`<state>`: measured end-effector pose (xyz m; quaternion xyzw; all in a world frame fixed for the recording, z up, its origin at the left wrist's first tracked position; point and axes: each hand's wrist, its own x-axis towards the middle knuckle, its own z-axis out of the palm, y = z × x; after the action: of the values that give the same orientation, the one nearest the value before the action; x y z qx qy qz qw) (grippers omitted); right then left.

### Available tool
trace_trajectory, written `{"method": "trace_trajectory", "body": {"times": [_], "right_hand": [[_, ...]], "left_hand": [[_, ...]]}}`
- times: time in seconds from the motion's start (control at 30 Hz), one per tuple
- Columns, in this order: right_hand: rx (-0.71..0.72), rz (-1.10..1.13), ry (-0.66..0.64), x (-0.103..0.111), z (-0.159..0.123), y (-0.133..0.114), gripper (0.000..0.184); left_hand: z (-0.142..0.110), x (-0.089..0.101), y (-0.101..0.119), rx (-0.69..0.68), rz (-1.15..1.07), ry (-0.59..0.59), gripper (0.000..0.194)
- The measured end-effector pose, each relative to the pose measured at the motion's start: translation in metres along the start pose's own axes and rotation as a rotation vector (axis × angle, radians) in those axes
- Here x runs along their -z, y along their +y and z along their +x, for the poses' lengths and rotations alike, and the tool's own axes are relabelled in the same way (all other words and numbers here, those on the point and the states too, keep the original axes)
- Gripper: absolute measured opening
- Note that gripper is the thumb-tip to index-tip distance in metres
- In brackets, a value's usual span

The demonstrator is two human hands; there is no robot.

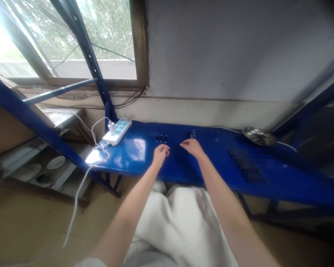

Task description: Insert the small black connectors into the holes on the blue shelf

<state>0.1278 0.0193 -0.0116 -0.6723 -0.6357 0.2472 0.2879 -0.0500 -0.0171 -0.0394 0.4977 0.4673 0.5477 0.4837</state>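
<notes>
Above the blue bench top, my left hand is closed, its fingers bunched together. Anything between those fingertips is too small to make out. Just beyond it stand or lie three small black pieces with pale ends, in a row: a left one, a middle one and a right one. My right hand is pinched, thumb against fingers, pointing left; what it holds, if anything, does not show. Behind it are a small dark piece and some tiny clear bits.
A white power strip with a plug and cables sits at the bench's left end. Toward the right are a shiny metal bowl and a blurred-out dark object. A blue metal upright rises at left before the window.
</notes>
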Motion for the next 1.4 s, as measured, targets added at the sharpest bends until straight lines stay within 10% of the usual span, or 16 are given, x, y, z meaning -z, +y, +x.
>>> {"method": "trace_trajectory", "body": {"times": [0.23, 0.6, 1.07, 1.4], "right_hand": [[0.154, -0.108, 0.011, -0.057, 0.012, -0.029, 0.023], [0.082, -0.218, 0.091, -0.081, 0.021, -0.042, 0.029], [0.318, -0.135, 0.273, -0.053, -0.022, -0.017, 0.025], [0.326, 0.006, 0.332, -0.05, -0.045, -0.011, 0.032]], "left_hand": [[0.002, 0.002, -0.005, -0.011, -0.082, 0.047, 0.013], [0.003, -0.001, -0.003, 0.018, -0.171, 0.087, 0.012], [-0.006, -0.001, 0.002, -0.121, 0.043, -0.043, 0.049], [-0.001, 0.001, -0.005, -0.108, 0.148, -0.056, 0.014]]}}
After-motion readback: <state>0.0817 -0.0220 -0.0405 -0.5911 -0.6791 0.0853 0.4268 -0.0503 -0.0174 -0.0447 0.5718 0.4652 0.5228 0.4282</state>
